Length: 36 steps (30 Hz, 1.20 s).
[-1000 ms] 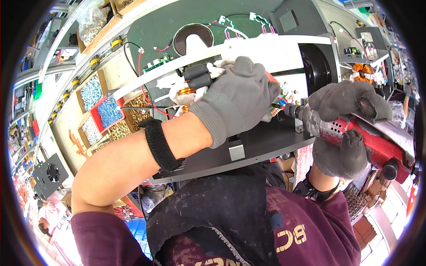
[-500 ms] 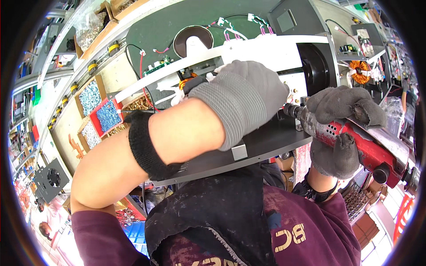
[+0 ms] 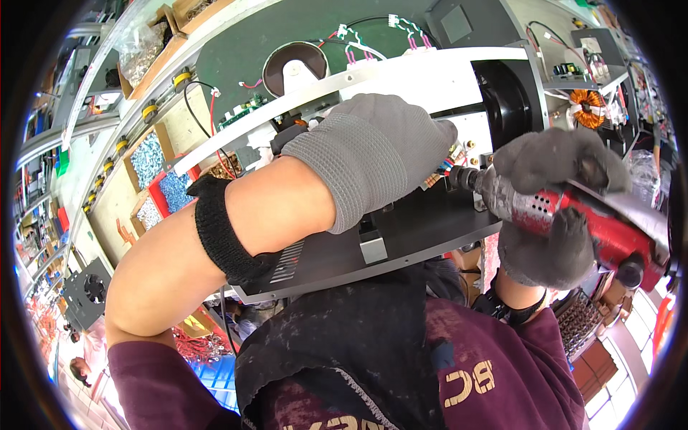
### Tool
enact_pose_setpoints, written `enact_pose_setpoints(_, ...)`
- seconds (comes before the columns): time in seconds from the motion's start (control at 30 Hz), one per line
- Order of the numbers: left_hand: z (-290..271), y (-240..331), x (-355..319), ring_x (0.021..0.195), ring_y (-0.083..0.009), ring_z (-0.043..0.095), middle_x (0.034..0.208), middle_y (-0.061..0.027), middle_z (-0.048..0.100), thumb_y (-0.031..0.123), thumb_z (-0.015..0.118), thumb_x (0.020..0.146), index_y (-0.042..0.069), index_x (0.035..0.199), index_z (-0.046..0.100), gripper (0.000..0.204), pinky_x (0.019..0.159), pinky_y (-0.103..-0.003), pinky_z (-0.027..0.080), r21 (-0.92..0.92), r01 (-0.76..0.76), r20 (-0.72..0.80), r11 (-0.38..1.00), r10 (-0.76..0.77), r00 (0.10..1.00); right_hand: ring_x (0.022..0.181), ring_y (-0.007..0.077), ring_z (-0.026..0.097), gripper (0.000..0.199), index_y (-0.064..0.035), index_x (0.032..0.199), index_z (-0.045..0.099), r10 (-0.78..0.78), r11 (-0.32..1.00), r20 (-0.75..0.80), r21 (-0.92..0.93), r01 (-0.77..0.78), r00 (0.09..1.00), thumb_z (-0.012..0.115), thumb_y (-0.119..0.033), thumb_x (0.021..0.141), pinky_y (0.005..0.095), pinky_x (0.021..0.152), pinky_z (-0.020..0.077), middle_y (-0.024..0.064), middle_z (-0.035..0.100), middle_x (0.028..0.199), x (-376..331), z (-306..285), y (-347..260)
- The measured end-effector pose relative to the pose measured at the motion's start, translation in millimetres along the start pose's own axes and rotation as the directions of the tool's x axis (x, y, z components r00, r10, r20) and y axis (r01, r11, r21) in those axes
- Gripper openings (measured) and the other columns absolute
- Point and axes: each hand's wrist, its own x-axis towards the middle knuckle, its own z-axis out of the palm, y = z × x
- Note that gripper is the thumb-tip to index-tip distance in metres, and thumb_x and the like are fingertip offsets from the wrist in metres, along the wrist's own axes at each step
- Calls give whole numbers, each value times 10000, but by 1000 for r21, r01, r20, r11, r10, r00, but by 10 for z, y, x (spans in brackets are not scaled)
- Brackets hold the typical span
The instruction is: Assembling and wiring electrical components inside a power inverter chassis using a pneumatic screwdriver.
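Observation:
My left hand [image 3: 390,143], in a grey glove, reaches across an open black metal chassis [image 3: 322,265]. Its fingers are curled, their tips turned away, so what they hold does not show. Beside them is a small cluster of coloured wires [image 3: 446,166], close to a white plate [image 3: 469,136] with brass-coloured studs. In my gloved right hand [image 3: 555,208] is a worn red power screwdriver [image 3: 534,208], lying nearly sideways with its dark chuck [image 3: 467,179] pointing left. The chuck is close to the wires and the left fingers; whether it touches anything I cannot tell.
Behind the chassis' white strip lie a round black-rimmed coil [image 3: 294,68] and cables with white plugs. Bins of blue-sleeved small parts [image 3: 175,188] stand at left. Another unit with an orange wound coil [image 3: 588,107] is at right. A person [image 3: 80,369] shows at far lower left.
My left hand has shifted slightly left, baring the coloured wires and more of the studded plate. The chassis appears a little further left. The screwdriver stays in my right hand, almost unmoved.

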Motion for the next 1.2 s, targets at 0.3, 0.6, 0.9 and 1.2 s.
enact_pose_setpoints(0.3, 6, 48, -58, 538, -247, 627, 579, -93, 577, 175, 515, 831, 94, 921, 564, 130, 422, -358, 467, 210, -27, 9, 977, 26, 1000, 683, 205, 479, 327, -58, 1089, 491, -25, 996, -97, 80, 33, 995, 607, -192, 815, 323, 562, 413, 93, 457, 808, -34, 24, 56)
enact_pose_setpoints(0.6, 37, 299, -241, 639, -177, 607, 660, -23, 576, 176, 546, 797, 119, 864, 594, 101, 571, -315, 464, 372, 166, -179, 913, -105, 978, 675, 228, 493, 395, 56, 1062, 442, 58, 994, -490, -56, -98, 870, 570, -198, 788, 344, 605, 438, 150, 483, 755, -382, -41, 150)
enact_pose_setpoints(0.9, -4, 246, -251, 692, -155, 620, 706, -1, 598, 153, 572, 749, 138, 822, 636, 98, 621, -332, 463, 387, 221, -76, 895, -208, 975, 653, 216, 505, 371, 63, 962, 490, 122, 991, -506, 17, -132, 854, 611, -240, 785, 318, 573, 440, 121, 501, 731, -250, 54, 107)
enact_pose_setpoints(1.2, -32, 128, -263, 684, -179, 625, 682, -29, 605, 148, 580, 735, 135, 785, 647, 84, 618, -321, 468, 377, 124, -36, 918, -119, 992, 653, 234, 524, 346, 66, 960, 489, 83, 995, -273, 78, -65, 959, 599, -220, 800, 332, 591, 458, 134, 511, 737, 39, 228, -88)
